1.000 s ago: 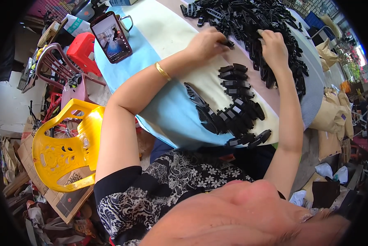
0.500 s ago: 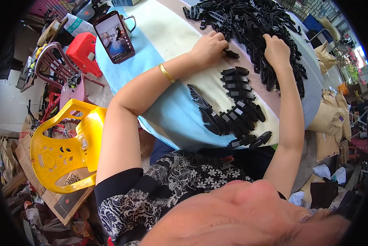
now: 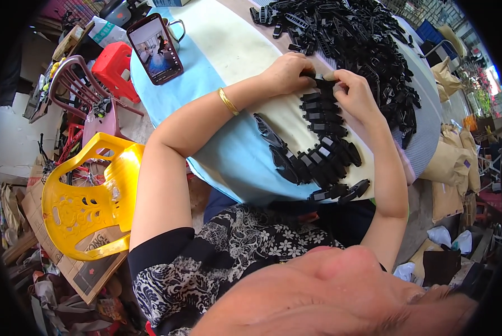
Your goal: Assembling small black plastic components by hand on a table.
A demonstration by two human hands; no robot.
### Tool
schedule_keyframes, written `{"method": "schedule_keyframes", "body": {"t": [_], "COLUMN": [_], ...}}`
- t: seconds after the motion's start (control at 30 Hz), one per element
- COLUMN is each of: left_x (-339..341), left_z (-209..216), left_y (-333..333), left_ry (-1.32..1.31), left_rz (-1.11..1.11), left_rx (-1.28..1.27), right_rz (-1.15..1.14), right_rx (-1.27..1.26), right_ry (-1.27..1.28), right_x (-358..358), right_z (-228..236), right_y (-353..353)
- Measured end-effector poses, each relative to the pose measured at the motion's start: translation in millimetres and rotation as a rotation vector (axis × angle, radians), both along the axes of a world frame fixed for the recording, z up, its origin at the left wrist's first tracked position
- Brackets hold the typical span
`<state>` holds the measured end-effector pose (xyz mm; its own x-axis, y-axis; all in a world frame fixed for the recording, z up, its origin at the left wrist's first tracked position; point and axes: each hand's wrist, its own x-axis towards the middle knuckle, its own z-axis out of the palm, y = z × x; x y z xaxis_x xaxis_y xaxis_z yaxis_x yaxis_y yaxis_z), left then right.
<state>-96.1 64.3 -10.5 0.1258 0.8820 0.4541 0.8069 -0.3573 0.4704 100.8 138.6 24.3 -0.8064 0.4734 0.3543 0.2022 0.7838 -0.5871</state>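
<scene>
Head view: your left hand and right hand, fingers curled, pinch a black piece crosswise between them, at the far end of the curved row.

In the upper right, a pile of parts lies on the surface. Below it, a row of parts runs downward, left hand and right hand at its top. Upper left, a phone stands before a mug; left of the surface, a chair.
</scene>
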Motion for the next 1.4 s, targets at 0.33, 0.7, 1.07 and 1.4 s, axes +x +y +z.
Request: {"method": "schedule_keyframes", "body": {"t": [0.33,0.7,1.07,1.4], "left_x": [1,6,-45,-53], "left_z": [8,12,20,-8], "left_y": [-5,-1,20,45], "left_ry": [-0.074,-0.13,-0.14,0.344], "left_rz": [0.044,-0.026,0.205,0.199], "left_rx": [-0.123,-0.169,-0.014,0.159], "right_rz": [-0.098,0.056,-0.079,0.021], "right_rx": [-0.056,0.211,0.532,0.393], "right_ry": [-0.145,-0.07,-0.151,-0.411], "right_x": [2,-8,-83,-38], "right_z": [6,1,-7,9], "right_y": [4,10,38,25]}}
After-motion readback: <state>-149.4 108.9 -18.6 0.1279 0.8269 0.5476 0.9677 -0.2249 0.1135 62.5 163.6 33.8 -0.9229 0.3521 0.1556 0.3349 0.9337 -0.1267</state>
